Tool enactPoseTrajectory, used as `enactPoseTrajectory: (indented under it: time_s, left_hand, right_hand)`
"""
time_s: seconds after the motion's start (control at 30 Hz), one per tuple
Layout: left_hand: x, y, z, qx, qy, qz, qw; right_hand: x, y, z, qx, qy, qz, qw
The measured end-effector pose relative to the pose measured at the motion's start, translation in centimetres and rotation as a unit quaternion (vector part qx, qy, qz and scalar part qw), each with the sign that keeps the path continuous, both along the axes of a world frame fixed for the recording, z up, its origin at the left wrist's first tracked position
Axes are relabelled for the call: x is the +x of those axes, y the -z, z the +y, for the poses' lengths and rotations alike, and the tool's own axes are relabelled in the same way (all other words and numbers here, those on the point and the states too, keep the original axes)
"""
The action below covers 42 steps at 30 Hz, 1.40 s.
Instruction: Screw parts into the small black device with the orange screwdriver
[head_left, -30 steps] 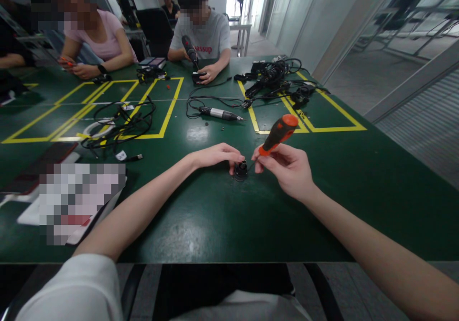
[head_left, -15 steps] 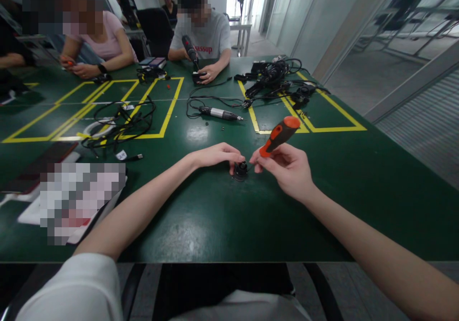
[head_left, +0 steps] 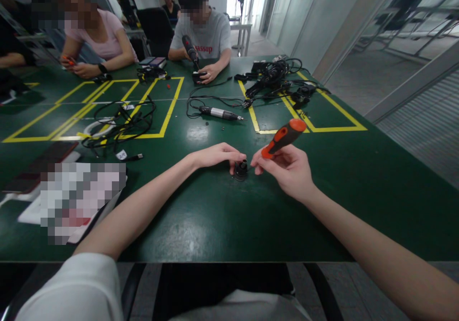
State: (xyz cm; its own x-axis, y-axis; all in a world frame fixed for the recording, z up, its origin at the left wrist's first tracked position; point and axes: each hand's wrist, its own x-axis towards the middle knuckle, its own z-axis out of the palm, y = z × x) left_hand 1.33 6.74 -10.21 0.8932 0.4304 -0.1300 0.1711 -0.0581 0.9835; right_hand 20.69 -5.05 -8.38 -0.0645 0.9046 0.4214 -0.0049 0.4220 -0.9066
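Observation:
A small round black part [head_left: 241,171] rests on the green table [head_left: 222,225] in front of me. My left hand [head_left: 224,156] grips it from its left side, fingers on its top and edge. In my right hand [head_left: 285,168] is a screwdriver [head_left: 285,137] with an orange and black handle, tilted so that the handle points up and right. Its tip is close to the right side of the black part; whether they touch is too small to tell.
A silver and black electric screwdriver [head_left: 220,114] lies beyond my hands. Tangled black cables [head_left: 268,74] are at the back right, more cables [head_left: 122,120] at the left. Papers [head_left: 82,201] lie near my left forearm. Other people sit across the table.
The screwdriver's handle has tilted a little further to the right and lower in my right hand. My left hand has hardly moved on the black part.

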Motion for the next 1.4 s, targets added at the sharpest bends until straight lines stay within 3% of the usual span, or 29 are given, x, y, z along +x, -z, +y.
enactPoseTrajectory:
  time_s: [0.23,0.4,0.67,1.1,1.4]
  left_hand:
    - [-0.29,0.04,0.24,-0.031,0.021,-0.011,0.999]
    - [-0.26,-0.09,0.04,0.010,0.018,0.042,0.999]
    - [-0.32,0.21,0.15,0.005,0.012,0.020,1.000]
    - [-0.71,0.68,0.74,-0.016,0.031,0.021,0.999]
    - [-0.53,0.67,0.52,-0.007,0.016,0.006,1.000]
  right_hand:
    - [0.15,0.15,0.14,-0.002,-0.011,-0.003,1.000]
    - [0.03,0.25,0.30,-0.001,-0.033,0.019,0.999]
    - [0.07,0.09,0.33,-0.008,0.009,-0.008,1.000]
    - [0.27,0.48,0.35,-0.003,-0.017,0.016,1.000]
    - [0.12,0.01,0.17,-0.013,0.021,-0.022,0.999]
